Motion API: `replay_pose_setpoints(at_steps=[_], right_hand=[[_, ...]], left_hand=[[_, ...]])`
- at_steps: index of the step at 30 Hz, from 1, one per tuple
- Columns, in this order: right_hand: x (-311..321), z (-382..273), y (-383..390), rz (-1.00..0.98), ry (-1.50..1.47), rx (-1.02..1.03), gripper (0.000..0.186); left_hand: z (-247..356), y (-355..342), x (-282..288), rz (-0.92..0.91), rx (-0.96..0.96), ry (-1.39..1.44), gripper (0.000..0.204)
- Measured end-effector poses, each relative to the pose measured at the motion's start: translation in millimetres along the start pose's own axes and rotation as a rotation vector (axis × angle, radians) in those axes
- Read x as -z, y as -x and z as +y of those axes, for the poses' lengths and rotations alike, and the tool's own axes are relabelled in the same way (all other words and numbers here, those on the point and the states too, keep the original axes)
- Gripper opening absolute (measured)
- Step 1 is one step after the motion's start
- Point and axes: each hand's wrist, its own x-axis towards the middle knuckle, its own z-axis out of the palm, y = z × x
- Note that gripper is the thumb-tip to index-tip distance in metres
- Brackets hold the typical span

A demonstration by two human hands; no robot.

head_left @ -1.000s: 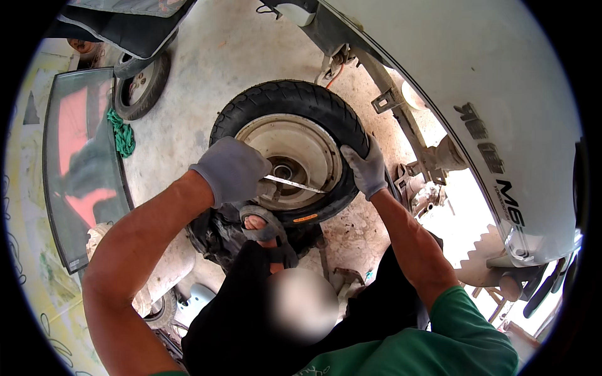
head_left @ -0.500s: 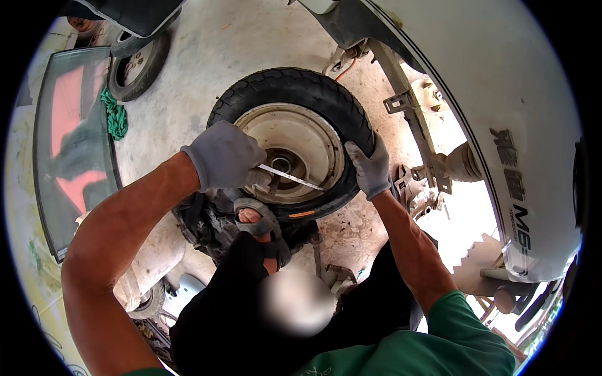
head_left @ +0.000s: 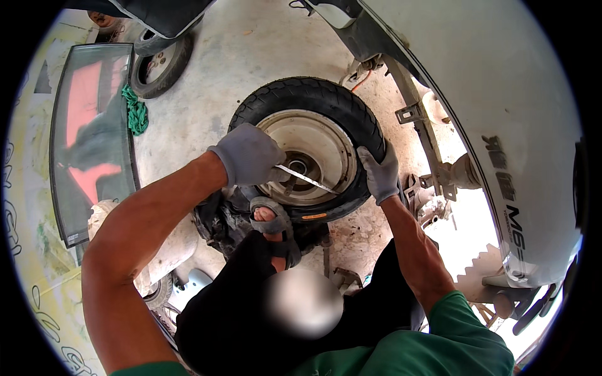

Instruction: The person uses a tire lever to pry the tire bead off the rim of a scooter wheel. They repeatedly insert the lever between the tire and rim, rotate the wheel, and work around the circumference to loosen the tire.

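My left hand [head_left: 249, 153], in a grey glove, is closed on a long flat metal bar [head_left: 313, 183], whose far end meets the edge of the pale wheel rim [head_left: 316, 128]. My gloved right hand [head_left: 380, 172] grips the right side of the black tyre [head_left: 295, 94] around that rim, thumb on the sidewall. The wheel lies over dark, crumpled material [head_left: 210, 222]. My sandalled foot [head_left: 269, 222] is at the tyre's lower left, where it partly hides the sidewall.
A white vehicle body [head_left: 489, 75] with an exposed metal frame [head_left: 414, 119] fills the right. At left are a glass pane [head_left: 88, 150], a green rag [head_left: 137, 109] and spare tyres [head_left: 163, 72]. A dark padded object [head_left: 157, 15] is at the top left.
The whole view has shifted, with the wheel appearing further right. Both hands and the bar keep nearly the same position on the wheel.
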Motion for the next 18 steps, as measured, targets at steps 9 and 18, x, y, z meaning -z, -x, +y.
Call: replay_pose_setpoints(at_steps=[9, 18], right_hand=[[-0.9, 5.1, 3.1, 0.007, -0.027, -0.040, 0.060], [-5.4, -11.0, -0.4, -0.035, -0.072, -0.025, 0.059]], left_hand=[[5.9, 0.1, 4.4, -0.041, 0.018, 0.013, 0.036], [-1.3, 0.6, 4.4, -0.028, 0.039, 0.044, 0.040]])
